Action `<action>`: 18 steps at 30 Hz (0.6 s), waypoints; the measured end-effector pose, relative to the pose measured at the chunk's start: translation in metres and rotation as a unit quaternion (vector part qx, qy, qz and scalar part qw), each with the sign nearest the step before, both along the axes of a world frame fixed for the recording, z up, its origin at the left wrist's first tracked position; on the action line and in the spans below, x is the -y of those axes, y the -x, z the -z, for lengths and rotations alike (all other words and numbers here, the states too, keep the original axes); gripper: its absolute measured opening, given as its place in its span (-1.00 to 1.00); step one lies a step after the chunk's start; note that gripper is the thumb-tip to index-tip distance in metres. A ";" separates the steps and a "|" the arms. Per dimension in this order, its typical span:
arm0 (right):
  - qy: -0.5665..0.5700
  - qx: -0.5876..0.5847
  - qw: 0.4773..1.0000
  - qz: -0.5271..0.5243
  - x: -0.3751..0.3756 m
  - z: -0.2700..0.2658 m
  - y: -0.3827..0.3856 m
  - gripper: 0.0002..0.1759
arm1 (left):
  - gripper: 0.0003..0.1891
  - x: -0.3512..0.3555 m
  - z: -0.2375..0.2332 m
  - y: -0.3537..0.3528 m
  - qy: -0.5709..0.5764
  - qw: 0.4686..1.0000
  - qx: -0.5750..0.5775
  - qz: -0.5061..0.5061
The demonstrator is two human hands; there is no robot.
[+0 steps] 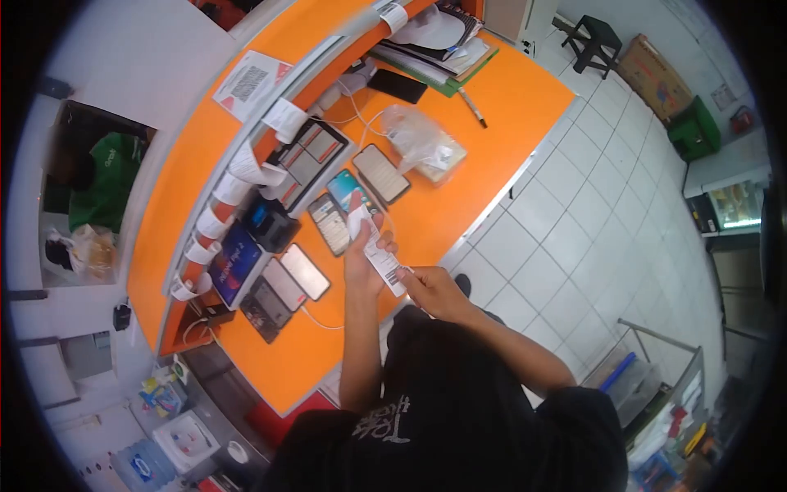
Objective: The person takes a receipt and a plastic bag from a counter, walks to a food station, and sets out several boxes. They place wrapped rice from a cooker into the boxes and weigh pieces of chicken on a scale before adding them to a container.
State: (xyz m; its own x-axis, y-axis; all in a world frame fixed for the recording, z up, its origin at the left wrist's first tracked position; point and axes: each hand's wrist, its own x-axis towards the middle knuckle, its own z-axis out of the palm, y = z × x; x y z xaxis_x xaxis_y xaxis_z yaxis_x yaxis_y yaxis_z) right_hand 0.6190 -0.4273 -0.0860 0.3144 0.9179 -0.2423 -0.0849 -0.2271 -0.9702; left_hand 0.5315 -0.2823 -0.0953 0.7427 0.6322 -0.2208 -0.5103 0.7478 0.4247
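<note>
A narrow white printed receipt [382, 261] is held up over the edge of the orange counter. My left hand [361, 256] is closed around its upper part, the fingers curling behind the paper. At the lower end, my right hand [434, 291] pinches the slip between thumb and fingers. Just beyond my left hand lie a phone with a blue screen [348, 190] and a phone with a light list screen [329, 225]. Another lit phone [382, 174] rests farther out. Left of my forearm is a white-screened phone [305, 271] with others beside it.
Along the counter [426, 221] stand two tablets and a black boxy device [269, 223]. Curled receipts [215, 223] hang from the ledge. A plastic bag with a box [426, 148], a pen [473, 108] and folders sit farther right. A person in green [105, 176] is beyond the window.
</note>
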 end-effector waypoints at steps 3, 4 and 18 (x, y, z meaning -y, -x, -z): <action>0.067 -0.067 0.995 -0.008 0.016 -0.009 -0.038 -0.46 | -0.46 0.004 -0.030 -0.050 -0.035 0.999 0.009 0.007; 0.070 -0.073 0.995 -0.021 0.022 -0.008 -0.048 -0.46 | -0.46 0.007 -0.036 -0.061 -0.032 0.999 0.002 -0.005; -0.059 0.357 0.932 -0.020 -0.087 0.054 -0.227 -0.21 | -0.69 -0.050 0.009 -0.137 -0.109 0.948 -0.163 -0.252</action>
